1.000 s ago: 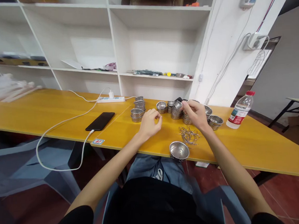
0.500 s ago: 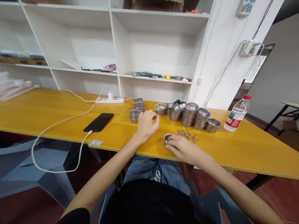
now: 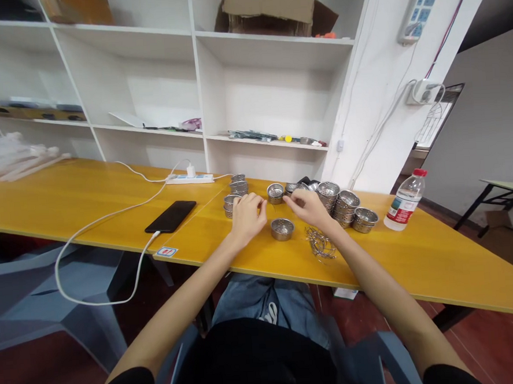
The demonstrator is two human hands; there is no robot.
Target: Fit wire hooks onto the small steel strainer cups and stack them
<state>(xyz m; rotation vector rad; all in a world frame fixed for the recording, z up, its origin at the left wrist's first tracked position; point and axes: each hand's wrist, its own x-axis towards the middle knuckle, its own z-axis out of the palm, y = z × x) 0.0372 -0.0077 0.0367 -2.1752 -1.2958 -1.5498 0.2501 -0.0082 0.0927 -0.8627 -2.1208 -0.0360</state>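
As a cup (image 3: 282, 231) sits untouched near the wires (image 3: 322, 247), the left hand (image 3: 246, 220) and right hand (image 3: 312, 209) hold fingertips bunched, their contents, if any, indiscernible.

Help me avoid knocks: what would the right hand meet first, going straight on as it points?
For the right hand, probably the metal cup just beyond its fingertips, though it might pass above; depth unclear.

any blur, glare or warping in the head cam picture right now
Head view: wide-angle stretch seems to splay the shelves; the white bundle looks smeared; the cup catches small glints; detail at the fingertips of the left hand and right hand is too fine to make out.
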